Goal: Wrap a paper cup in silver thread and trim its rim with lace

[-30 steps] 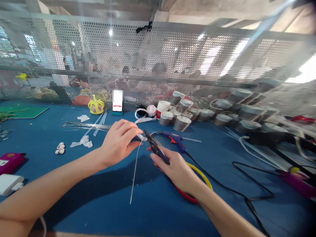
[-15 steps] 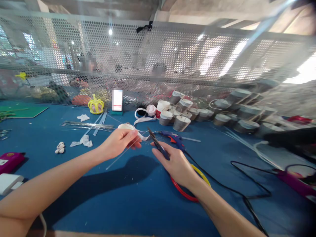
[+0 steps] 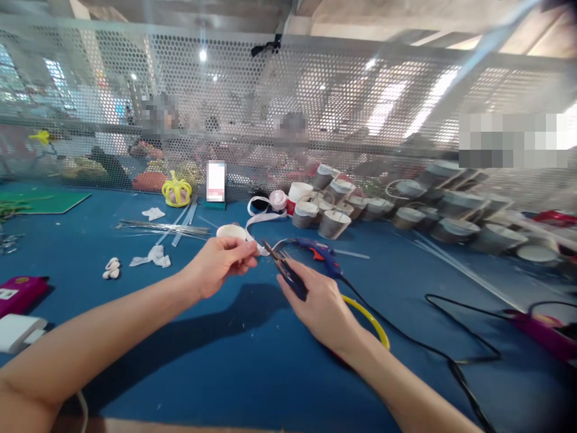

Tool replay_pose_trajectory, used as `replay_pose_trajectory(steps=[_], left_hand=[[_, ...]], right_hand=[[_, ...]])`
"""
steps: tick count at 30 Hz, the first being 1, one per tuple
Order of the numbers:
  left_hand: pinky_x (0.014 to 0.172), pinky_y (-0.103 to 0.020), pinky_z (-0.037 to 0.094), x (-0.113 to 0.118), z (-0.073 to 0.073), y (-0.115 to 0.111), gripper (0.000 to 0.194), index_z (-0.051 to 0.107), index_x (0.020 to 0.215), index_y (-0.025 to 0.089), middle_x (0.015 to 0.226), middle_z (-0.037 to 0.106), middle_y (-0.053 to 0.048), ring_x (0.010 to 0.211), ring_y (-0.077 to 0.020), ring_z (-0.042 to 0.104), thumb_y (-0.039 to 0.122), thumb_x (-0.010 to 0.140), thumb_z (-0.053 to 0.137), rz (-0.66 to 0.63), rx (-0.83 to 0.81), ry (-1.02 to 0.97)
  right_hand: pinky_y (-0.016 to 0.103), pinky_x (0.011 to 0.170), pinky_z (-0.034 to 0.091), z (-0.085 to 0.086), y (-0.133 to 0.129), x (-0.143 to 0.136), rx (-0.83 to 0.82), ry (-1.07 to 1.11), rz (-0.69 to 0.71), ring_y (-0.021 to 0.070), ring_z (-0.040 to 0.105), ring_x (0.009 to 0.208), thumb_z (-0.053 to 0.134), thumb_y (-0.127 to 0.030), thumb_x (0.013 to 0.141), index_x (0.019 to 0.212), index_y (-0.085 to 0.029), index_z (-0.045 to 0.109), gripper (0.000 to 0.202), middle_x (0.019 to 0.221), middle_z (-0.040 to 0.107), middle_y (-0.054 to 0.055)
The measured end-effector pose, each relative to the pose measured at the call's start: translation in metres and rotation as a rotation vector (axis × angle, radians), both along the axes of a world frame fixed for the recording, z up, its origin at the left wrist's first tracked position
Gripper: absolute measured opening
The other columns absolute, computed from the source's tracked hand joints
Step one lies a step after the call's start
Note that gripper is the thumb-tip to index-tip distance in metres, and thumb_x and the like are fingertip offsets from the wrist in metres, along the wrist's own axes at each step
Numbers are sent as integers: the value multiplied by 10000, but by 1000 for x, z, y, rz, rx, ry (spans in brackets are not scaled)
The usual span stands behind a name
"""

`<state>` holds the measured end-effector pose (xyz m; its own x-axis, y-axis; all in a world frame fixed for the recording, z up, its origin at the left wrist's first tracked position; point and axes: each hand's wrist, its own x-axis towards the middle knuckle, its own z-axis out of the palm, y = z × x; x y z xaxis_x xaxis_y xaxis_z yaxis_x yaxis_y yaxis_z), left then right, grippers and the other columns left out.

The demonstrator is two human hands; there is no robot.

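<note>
My left hand (image 3: 220, 264) is closed in a pinch; whatever lies between the fingertips is too small to make out. Dark-handled pliers (image 3: 291, 276) are gripped in my right hand (image 3: 327, 304), their jaws pointing up and left, close to the left fingertips. Just behind the left hand is a white roll (image 3: 231, 231), and a white ribbon (image 3: 265, 219) curls beside it. A blue glue gun (image 3: 332, 264) with a red trigger lies beyond the right hand. Partly hidden under the right wrist is a yellow ring-shaped coil (image 3: 376, 322).
Grey pots (image 3: 334, 224) crowd the back right, before a perforated metal screen (image 3: 243, 90). Thin wires (image 3: 166, 228), white cloth pieces (image 3: 155, 257) and a yellow woven crown-like item (image 3: 176, 191) sit left. A black cable (image 3: 406, 337) crosses the blue table (image 3: 202, 385) at right.
The pliers' jaws have moved slightly left and down, nearer the left fingertips. The thin clear strand that hung from the left fingers is no longer visible. The red part of the coil is now mostly hidden.
</note>
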<state>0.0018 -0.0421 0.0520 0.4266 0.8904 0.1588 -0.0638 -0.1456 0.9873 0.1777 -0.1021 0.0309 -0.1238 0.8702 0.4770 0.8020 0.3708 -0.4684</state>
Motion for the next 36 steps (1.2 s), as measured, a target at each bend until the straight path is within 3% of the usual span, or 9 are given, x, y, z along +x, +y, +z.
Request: replay_pose_trajectory(steps=[2, 4, 10, 15, 19, 24, 26, 29, 36], left_hand=[[517, -211, 404, 2, 0, 1, 262, 580, 653, 123, 542, 539, 11, 458, -56, 452, 363, 758, 594, -79, -304, -68], [554, -221, 421, -2, 4, 3, 232, 588, 676, 123, 577, 570, -4, 488, -65, 483, 336, 769, 586, -100, -256, 14], [750, -304, 446, -27, 25, 8, 125, 633, 813, 169, 824, 661, -57, 788, -162, 563, 201, 822, 513, 19, 1037, 537], [728, -302, 464, -24, 16, 12, 109, 602, 828, 153, 818, 653, -68, 772, -158, 540, 234, 825, 530, 149, 1483, 490], [655, -272, 447, -14, 3, 7, 114, 605, 710, 160, 694, 627, -38, 674, -134, 521, 223, 793, 559, 175, 1198, 316], [466, -196, 351, 2, -3, -5, 207, 553, 626, 130, 545, 541, 7, 484, -66, 448, 296, 740, 603, 26, -95, -133], [460, -180, 338, 6, -3, -8, 221, 542, 608, 121, 505, 513, 26, 466, -51, 442, 290, 679, 666, -20, -369, -280], [467, -174, 332, 7, -1, -9, 219, 555, 604, 113, 504, 529, 27, 469, -42, 448, 269, 632, 706, -28, -421, -353], [507, -195, 342, 7, -7, -6, 194, 585, 644, 125, 540, 571, 29, 490, -49, 454, 286, 641, 694, 48, -162, -288]], right_hand=[[315, 736, 462, -3, 2, 2, 49, -46, -19, 228, 609, 854, 466, -266, 810, 1060, -142, 582, 302, 969, 660, 112], [301, 693, 467, -1, 3, 3, 9, -25, -24, 212, 615, 793, 459, -283, 818, 1037, -146, 597, 294, 929, 670, 98], [240, 469, 405, 14, 1, 4, -298, 158, -22, 131, 503, 506, 466, -391, 815, 976, -152, 623, 329, 632, 607, 0], [253, 510, 418, 17, -5, 1, -308, 133, 27, 152, 534, 570, 466, -391, 822, 968, -161, 634, 320, 679, 627, 19], [269, 565, 445, 14, -6, -3, -275, 97, 31, 172, 576, 622, 460, -367, 832, 966, -166, 636, 299, 745, 667, 31], [298, 693, 466, 4, -2, -4, -97, 85, 3, 203, 610, 760, 468, -316, 831, 954, -165, 619, 246, 869, 677, 65], [310, 731, 464, 1, -1, -5, -66, 75, -1, 211, 609, 795, 474, -299, 828, 961, -152, 611, 241, 868, 669, 77], [320, 741, 470, 2, 0, -5, -99, 82, 14, 214, 611, 814, 478, -320, 833, 980, -162, 596, 246, 882, 665, 77], [297, 722, 477, 8, -4, -8, -256, 152, 115, 189, 624, 801, 478, -356, 840, 1028, -172, 554, 273, 897, 667, 46]])
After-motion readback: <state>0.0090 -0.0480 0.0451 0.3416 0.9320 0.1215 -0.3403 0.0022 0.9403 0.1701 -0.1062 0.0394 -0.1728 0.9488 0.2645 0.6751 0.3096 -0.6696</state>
